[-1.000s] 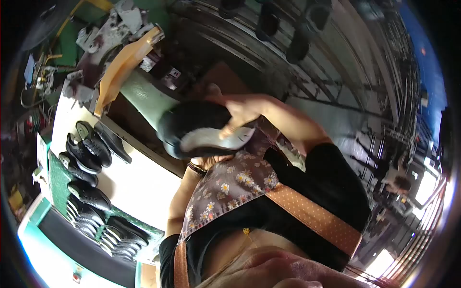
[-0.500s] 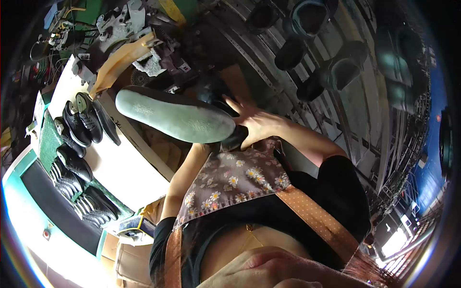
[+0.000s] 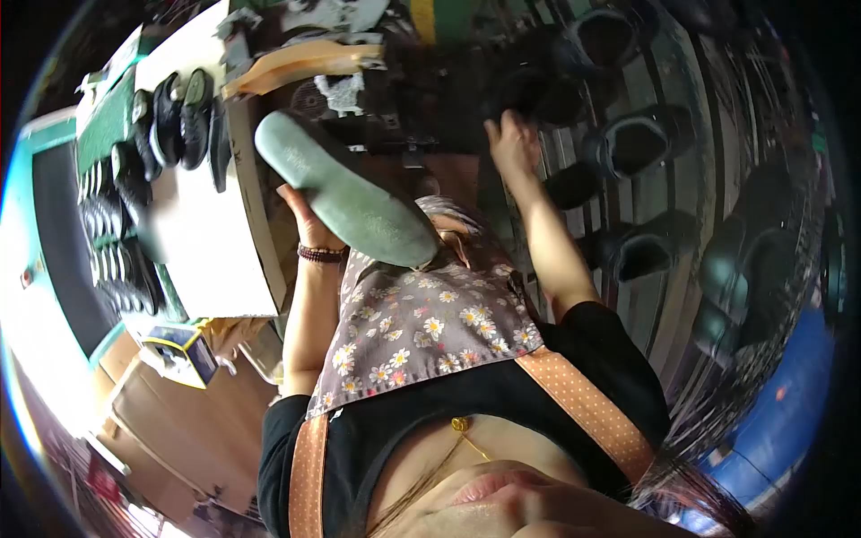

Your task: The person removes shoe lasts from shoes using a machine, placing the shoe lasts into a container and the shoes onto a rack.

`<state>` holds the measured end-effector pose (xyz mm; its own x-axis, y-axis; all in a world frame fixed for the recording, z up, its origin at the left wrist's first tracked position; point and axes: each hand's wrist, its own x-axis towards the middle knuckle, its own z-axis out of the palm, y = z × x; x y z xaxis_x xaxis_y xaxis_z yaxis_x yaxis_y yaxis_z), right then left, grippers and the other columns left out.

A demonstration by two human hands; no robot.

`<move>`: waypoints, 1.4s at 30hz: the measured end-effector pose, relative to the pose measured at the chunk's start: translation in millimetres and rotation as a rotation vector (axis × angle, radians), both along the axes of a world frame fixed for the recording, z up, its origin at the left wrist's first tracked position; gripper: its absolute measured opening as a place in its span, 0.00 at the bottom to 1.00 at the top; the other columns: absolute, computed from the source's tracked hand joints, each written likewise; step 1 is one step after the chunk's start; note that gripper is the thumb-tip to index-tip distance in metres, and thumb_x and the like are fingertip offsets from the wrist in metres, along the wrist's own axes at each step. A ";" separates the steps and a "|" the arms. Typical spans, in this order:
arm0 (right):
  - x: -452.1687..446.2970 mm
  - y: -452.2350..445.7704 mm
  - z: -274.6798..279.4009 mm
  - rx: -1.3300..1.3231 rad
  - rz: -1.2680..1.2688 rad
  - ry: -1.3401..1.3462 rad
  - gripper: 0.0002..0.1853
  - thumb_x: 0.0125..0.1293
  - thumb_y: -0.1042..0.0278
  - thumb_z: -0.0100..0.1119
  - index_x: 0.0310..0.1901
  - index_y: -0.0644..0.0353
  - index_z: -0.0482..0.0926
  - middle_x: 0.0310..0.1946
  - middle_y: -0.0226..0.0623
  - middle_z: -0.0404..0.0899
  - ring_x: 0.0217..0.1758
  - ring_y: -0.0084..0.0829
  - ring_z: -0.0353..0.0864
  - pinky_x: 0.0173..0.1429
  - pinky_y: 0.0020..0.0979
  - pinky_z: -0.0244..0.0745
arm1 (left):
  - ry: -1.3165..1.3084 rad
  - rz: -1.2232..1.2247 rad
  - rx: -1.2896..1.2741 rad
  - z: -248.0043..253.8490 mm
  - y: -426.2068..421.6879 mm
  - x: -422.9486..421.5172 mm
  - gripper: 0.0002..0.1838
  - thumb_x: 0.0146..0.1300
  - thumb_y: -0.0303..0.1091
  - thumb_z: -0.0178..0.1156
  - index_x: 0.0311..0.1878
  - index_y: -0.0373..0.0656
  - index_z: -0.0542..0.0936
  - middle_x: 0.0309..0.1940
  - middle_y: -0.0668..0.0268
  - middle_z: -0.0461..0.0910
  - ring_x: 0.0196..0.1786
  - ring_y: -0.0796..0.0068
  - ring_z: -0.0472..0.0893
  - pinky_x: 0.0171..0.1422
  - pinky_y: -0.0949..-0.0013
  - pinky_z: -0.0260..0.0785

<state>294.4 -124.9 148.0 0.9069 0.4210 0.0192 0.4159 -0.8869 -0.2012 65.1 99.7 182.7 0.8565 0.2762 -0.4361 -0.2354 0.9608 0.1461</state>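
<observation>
Dim workshop, with harsh light on one side. Just past the flowered apron, the left hand is clamped on a long, tilted grey-green sole, underside showing, kinda rough patch at each end. Farther out, the right hand is near dark shoes; can't tell if its fingers grip anything.

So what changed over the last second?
The right hand let go of the green-soled shoe and went out to the right, beside the dark shoes; contact there unclear. The view turned too. Unchanged: left hand on the green-soled shoe, black shoes on the white bench.
</observation>
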 end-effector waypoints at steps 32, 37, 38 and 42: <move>204.2 -129.2 -77.2 -0.431 -0.510 0.270 0.24 0.55 0.53 0.58 0.50 0.58 0.77 0.55 0.51 0.71 0.57 0.56 0.69 0.62 0.56 0.56 | 1.964 1.046 -0.161 -223.3 -153.2 -348.8 0.37 0.42 0.19 0.60 0.60 0.31 0.62 0.45 0.50 0.77 0.47 0.62 0.78 0.55 0.61 0.70; 172.6 -96.0 -91.9 -0.261 -0.381 0.372 0.22 0.53 0.55 0.59 0.46 0.59 0.80 0.52 0.50 0.75 0.55 0.53 0.72 0.62 0.52 0.60 | 1.575 0.930 0.916 -124.6 -26.7 -283.1 0.27 0.48 0.20 0.50 0.57 0.36 0.69 0.51 0.55 0.72 0.49 0.65 0.75 0.52 0.71 0.68; 154.2 -97.6 -89.7 -0.196 -0.412 0.348 0.18 0.50 0.58 0.61 0.40 0.59 0.82 0.47 0.48 0.78 0.52 0.49 0.75 0.59 0.45 0.64 | 1.604 0.817 1.114 -113.3 -3.4 -264.3 0.27 0.48 0.21 0.54 0.57 0.37 0.70 0.49 0.58 0.73 0.47 0.68 0.76 0.50 0.72 0.68; 98.0 -117.0 -86.0 0.025 -0.392 0.459 0.15 0.51 0.63 0.63 0.38 0.63 0.83 0.39 0.43 0.82 0.45 0.39 0.79 0.52 0.34 0.70 | 1.592 0.028 1.406 -129.4 75.5 -196.5 0.34 0.48 0.34 0.63 0.62 0.49 0.67 0.53 0.52 0.71 0.55 0.55 0.73 0.60 0.55 0.64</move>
